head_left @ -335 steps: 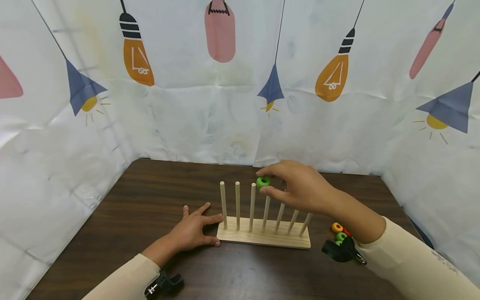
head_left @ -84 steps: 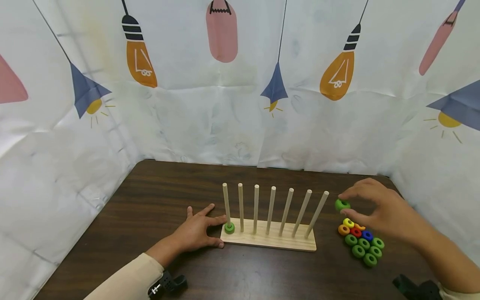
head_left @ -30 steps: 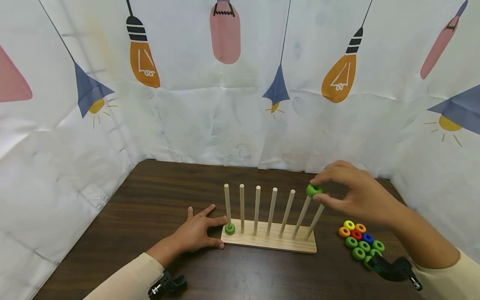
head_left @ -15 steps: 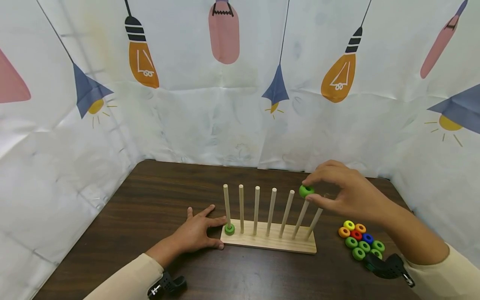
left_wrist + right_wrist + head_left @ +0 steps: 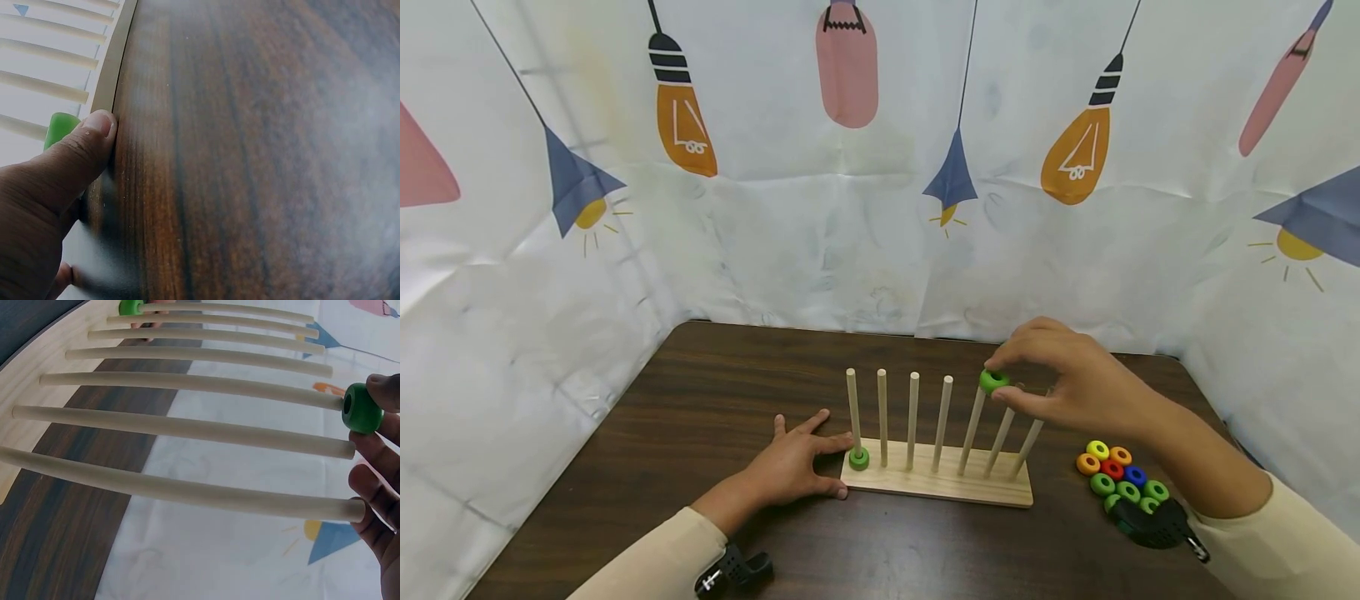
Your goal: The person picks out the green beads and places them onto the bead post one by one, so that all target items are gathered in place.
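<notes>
A wooden peg board (image 5: 936, 483) with a row of upright pegs stands on the dark table. My left hand (image 5: 782, 467) lies spread at its left end, thumb touching the front edge and index finger by the leftmost peg. Around that peg's foot sits one green bead (image 5: 859, 460), partly behind the thumb (image 5: 75, 156) in the left wrist view. My right hand (image 5: 1067, 379) pinches another green bead (image 5: 994, 382) between thumb and forefinger at the tip of the third peg from the right. In the right wrist view, the held bead's hole (image 5: 350, 407) faces that peg tip.
Right of the board lie several loose beads: green ones (image 5: 1127, 492), a blue one (image 5: 1136, 477), a red one (image 5: 1112, 470), a yellow one (image 5: 1098, 451) and orange ones (image 5: 1087, 464). The right wrist's black strap (image 5: 1150, 527) hides some. A printed cloth (image 5: 880, 267) hangs behind the table.
Over the last second my right hand has carried the green bead leftward from near the second peg from the right to the third. The left hand and board have stayed put.
</notes>
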Motion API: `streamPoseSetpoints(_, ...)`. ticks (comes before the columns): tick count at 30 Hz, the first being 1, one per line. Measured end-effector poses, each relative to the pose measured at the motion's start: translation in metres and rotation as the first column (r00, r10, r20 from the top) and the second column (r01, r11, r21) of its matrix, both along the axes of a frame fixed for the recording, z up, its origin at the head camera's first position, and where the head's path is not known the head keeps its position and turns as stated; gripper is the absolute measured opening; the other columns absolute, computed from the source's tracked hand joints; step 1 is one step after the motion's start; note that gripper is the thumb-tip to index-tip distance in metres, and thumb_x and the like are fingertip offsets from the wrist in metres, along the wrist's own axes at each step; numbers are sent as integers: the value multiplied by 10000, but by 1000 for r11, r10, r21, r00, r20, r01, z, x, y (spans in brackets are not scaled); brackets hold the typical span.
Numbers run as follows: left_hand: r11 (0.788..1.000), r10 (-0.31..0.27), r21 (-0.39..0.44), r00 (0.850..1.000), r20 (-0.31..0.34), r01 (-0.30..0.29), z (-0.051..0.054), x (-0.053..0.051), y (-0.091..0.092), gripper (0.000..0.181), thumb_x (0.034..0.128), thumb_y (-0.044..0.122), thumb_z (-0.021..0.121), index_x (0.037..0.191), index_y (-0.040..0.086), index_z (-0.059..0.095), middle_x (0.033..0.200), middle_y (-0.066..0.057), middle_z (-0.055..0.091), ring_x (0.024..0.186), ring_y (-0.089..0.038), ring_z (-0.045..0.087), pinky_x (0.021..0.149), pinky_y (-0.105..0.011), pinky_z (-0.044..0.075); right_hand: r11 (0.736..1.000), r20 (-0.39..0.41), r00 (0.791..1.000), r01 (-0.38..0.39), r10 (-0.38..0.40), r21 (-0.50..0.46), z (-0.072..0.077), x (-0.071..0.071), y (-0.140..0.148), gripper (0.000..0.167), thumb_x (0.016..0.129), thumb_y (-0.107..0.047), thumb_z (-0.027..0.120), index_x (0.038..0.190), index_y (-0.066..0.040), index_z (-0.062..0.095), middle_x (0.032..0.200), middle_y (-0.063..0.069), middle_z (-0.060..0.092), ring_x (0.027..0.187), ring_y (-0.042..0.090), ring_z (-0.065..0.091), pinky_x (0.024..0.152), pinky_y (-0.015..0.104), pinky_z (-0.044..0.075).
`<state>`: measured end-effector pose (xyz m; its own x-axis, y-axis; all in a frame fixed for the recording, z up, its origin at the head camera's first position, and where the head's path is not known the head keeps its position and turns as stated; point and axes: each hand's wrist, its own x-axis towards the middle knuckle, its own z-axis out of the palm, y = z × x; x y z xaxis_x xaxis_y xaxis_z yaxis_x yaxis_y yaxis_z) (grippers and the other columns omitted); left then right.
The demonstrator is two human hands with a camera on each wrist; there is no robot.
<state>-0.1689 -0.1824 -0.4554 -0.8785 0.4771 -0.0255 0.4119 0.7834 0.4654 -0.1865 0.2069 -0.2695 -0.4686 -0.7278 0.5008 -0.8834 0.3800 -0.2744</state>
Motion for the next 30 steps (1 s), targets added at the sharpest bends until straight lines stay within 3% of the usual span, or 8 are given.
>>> streamPoseSetpoints(14,1000,2,8,1000,4,-2,0,0,0,743,786,532,848,1438,251,631,1462,32,583,1524,-368,234,1043,-842,-55,999,5,999,-41,41,-10,1,-6,-13,352,793,-76,882,1100,-188,752,1042,-162,678,1021,90,583,854,254,486)
streamPoseSetpoints(30,1000,14,5,1000,5,-14,-1,2,1,745,776,521,861,1436,260,633,1451,69,590,1526,-353,237,1055,-836,-42,999,36,999,-39,40,-32,-2,-7,-31,320,823,-65,854,1106,-182,760,1041,-138,688,1036,132,592,865,339,502)
